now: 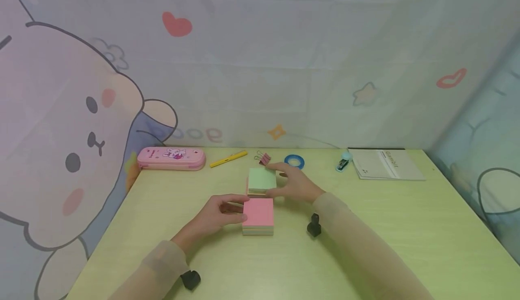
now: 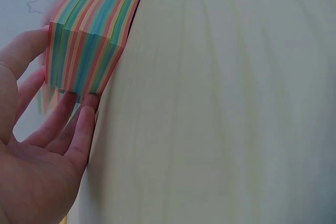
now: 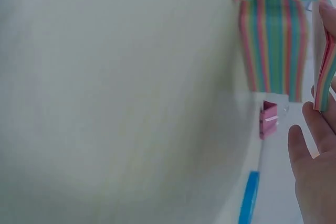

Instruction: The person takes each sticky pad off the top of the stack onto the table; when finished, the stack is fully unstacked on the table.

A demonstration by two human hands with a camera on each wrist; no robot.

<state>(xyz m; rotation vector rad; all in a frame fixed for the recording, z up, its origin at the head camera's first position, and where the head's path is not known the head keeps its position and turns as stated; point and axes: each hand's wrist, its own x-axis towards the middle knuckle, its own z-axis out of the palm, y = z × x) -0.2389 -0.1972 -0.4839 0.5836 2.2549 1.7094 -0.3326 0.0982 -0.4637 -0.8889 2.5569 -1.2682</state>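
- My right hand [image 1: 295, 185] pinches the green pad [image 1: 262, 179] by its right side, with my thumb on one side and fingers on the other.
- The green pad is up over the back stack [image 3: 275, 48], with a thin gap between them. It sits a bit to the right of the stack, so some pink peeks out at the left.
- The pink stack [image 1: 258, 213] is on the table [image 1: 386, 227], on my side of the back stack. They are close, but I can't tell if they touch.
- My left hand [image 1: 221, 214] is nearest the pink stack. Its thumb and finger tips are spread apart and touch the left side. I can't tell if they squeeze.
- From my right hand, the pink stack is to the left and closer to me. The tops look square, so no side is the long one.
- Just behind the back stack is the pink clip [image 1: 265, 158], near my right pointing finger. The blue tape [image 3: 249, 198] is to its right. Those two could get bumped.
- Farther left are the yellow pen [image 1: 229, 159] and the pencil case [image 1: 171, 158]. Far right are the little stapler [image 1: 343, 161] and the notebook [image 1: 383, 166], out of the way.
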